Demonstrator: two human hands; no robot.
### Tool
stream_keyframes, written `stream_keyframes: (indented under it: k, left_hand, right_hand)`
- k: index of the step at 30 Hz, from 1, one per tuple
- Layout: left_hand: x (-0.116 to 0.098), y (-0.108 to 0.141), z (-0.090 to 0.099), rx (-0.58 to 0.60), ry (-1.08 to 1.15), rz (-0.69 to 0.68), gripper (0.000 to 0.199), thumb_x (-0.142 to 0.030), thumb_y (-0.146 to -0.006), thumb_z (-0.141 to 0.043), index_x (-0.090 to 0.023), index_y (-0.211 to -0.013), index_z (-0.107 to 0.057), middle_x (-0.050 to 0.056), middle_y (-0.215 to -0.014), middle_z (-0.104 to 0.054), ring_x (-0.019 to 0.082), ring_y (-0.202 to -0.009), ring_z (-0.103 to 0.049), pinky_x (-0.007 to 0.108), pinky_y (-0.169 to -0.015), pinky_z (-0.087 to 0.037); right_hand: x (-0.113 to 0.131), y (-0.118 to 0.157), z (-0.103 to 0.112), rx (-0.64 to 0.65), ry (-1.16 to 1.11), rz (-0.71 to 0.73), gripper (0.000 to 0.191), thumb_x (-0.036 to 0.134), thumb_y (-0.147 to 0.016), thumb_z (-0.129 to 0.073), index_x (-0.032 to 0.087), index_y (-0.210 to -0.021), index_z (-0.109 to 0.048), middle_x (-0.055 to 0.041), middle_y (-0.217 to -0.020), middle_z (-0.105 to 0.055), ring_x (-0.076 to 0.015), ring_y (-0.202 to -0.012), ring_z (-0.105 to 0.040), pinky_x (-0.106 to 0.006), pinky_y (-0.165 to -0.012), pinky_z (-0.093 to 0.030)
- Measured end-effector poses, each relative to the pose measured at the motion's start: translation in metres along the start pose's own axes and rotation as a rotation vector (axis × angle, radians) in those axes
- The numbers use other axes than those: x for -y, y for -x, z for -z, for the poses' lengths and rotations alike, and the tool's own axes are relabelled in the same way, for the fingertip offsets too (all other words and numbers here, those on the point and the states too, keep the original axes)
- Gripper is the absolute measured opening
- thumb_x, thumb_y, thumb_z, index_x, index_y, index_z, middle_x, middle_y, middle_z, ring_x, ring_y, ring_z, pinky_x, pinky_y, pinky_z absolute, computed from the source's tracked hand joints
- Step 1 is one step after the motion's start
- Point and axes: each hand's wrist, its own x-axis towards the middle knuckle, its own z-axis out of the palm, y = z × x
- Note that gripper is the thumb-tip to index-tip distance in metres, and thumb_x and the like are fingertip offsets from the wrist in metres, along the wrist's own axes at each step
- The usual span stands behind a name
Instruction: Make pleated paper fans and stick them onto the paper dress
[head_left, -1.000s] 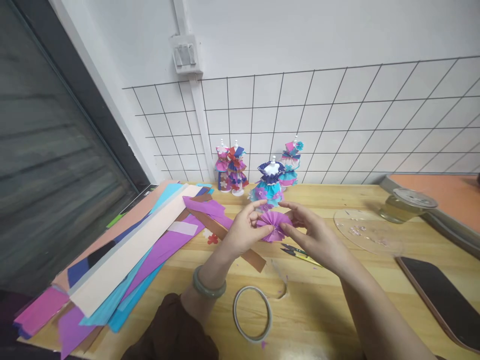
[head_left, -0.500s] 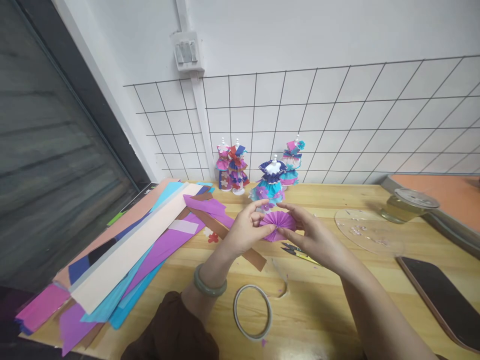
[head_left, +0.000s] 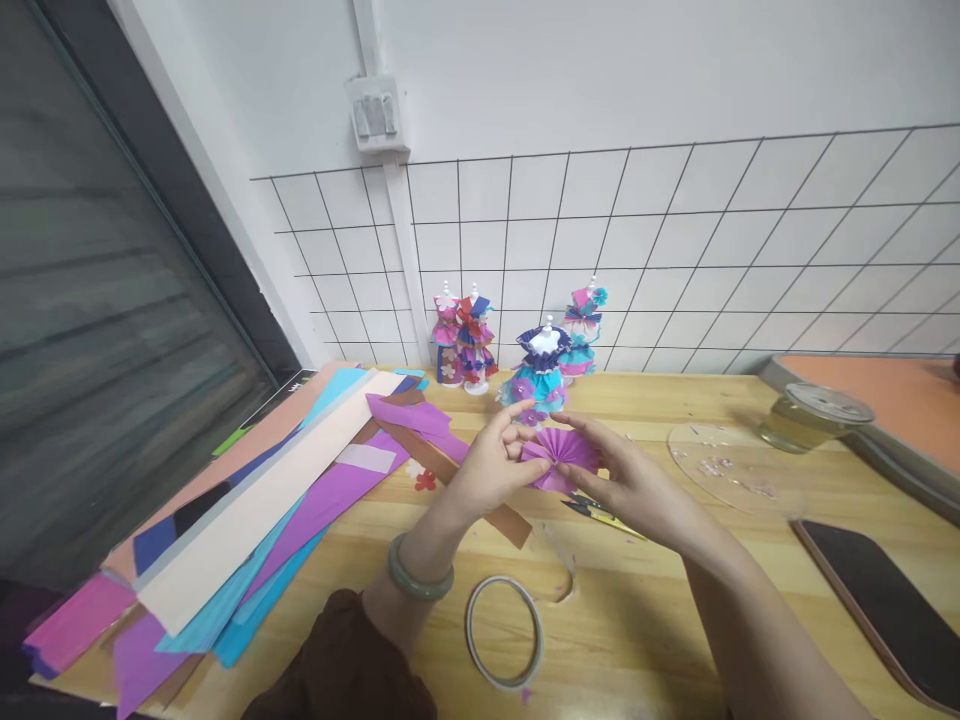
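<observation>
Hands (head_left: 487, 465) (head_left: 630, 485), half curled, pinch a purple rosette (head_left: 559, 455).

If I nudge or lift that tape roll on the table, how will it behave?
The tape roll lies flat, so a push would probably slide it rather than roll it. Its thin band around a wide open centre suggests it is light for its size. Stood on edge, it would likely roll or tip.

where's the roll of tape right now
In the head view, the tape roll lies on the tabletop at the bottom centre, just right of the left wrist's green bangle.
</observation>
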Motion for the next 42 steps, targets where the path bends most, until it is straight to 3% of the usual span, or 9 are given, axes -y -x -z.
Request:
stream_keyframes:
  k: [5, 15, 24, 28, 31, 34, 37, 42]
  left_hand:
    - [0.002, 0.0, -0.001, -0.031, -0.036, 0.005, 0.075, -0.011, -0.062, -0.066, -0.02, -0.129, -0.033, 0.008, -0.096, -0.055, 0.011, -0.073, -0.056, 0.022, -0.059, -0.045]
    - [0.005, -0.001, -0.005, 0.021, -0.046, -0.028, 0.064, -0.016, -0.067, -0.065, -0.02, -0.125, -0.038, 0.007, -0.093, -0.056, 0.015, -0.083, -0.058, 0.028, -0.07, -0.047]
    - [0.02, -0.015, 0.015, -0.165, -0.22, -0.082, 0.045, -0.023, -0.067, -0.066, -0.014, -0.109, -0.052, 0.008, -0.091, -0.061, 0.016, -0.087, -0.058, 0.03, -0.079, -0.046]
    - [0.022, -0.033, 0.025, -0.335, -0.323, -0.151, 0.04, -0.031, -0.068, -0.065, -0.013, -0.103, -0.059, 0.009, -0.093, -0.063, 0.017, -0.086, -0.059, 0.031, -0.08, -0.046]
    - [0.022, -0.055, 0.03, -0.418, -0.501, -0.299, 0.04, -0.035, -0.069, -0.064, -0.015, -0.103, -0.061, 0.01, -0.105, -0.06, 0.021, -0.098, -0.055, 0.032, -0.085, -0.042]
    - [0.022, -0.081, 0.03, -0.435, -0.625, -0.384, 0.043, -0.036, -0.068, -0.065, -0.016, -0.105, -0.061, 0.011, -0.116, -0.055, 0.022, -0.109, -0.049, 0.033, -0.093, -0.037]
    - [0.023, -0.103, 0.03, -0.437, -0.631, -0.35, 0.051, -0.037, -0.064, -0.068, -0.014, -0.109, -0.059, 0.012, -0.118, -0.053, 0.024, -0.114, -0.045, 0.034, -0.098, -0.031]
    - [0.024, -0.121, 0.031, -0.377, -0.527, -0.329, 0.056, -0.038, -0.066, -0.066, -0.015, -0.116, -0.053, 0.011, -0.122, -0.052, 0.023, -0.115, -0.045, 0.033, -0.097, -0.032]
  right_hand:
    - [0.005, 0.002, 0.001, 0.024, -0.049, -0.014, 0.05, 0.025, -0.079, -0.051, 0.025, -0.127, -0.038, -0.0075, -0.113, -0.057, -0.019, -0.089, -0.06, -0.035, -0.073, -0.053]
    - [0.0, 0.0, 0.004, -0.026, -0.058, -0.107, 0.05, 0.018, -0.077, -0.048, 0.022, -0.126, -0.039, -0.0038, -0.086, -0.062, -0.0171, -0.075, -0.061, -0.035, -0.069, -0.052]
    - [0.0, 0.002, 0.018, -0.091, -0.077, -0.094, 0.054, 0.019, -0.075, -0.052, 0.02, -0.127, -0.038, -0.0021, -0.078, -0.059, -0.0155, -0.067, -0.058, -0.032, -0.065, -0.048]
    - [0.0, 0.003, 0.021, -0.081, -0.114, -0.085, 0.057, 0.016, -0.074, -0.052, 0.022, -0.129, -0.037, 0.0007, -0.073, -0.058, -0.0148, -0.065, -0.057, -0.03, -0.065, -0.046]
    - [0.001, 0.004, 0.024, -0.068, -0.115, -0.079, 0.057, 0.016, -0.074, -0.052, 0.022, -0.129, -0.037, 0.0013, -0.072, -0.057, -0.0147, -0.066, -0.055, -0.029, -0.064, -0.044]
    - [-0.004, 0.005, 0.024, -0.053, -0.112, -0.099, 0.058, 0.016, -0.073, -0.054, 0.021, -0.129, -0.038, 0.0008, -0.072, -0.056, -0.0145, -0.066, -0.054, -0.028, -0.062, -0.043]
    - [-0.013, 0.002, 0.022, -0.038, -0.164, -0.119, 0.062, 0.015, -0.071, -0.058, 0.021, -0.129, -0.037, 0.0013, -0.071, -0.052, -0.0133, -0.065, -0.051, -0.026, -0.059, -0.041]
    - [-0.026, -0.01, 0.018, 0.063, -0.485, -0.185, 0.08, 0.012, -0.068, -0.061, 0.018, -0.137, -0.02, 0.0063, -0.062, -0.046, -0.0091, -0.054, -0.047, -0.022, -0.051, -0.038]
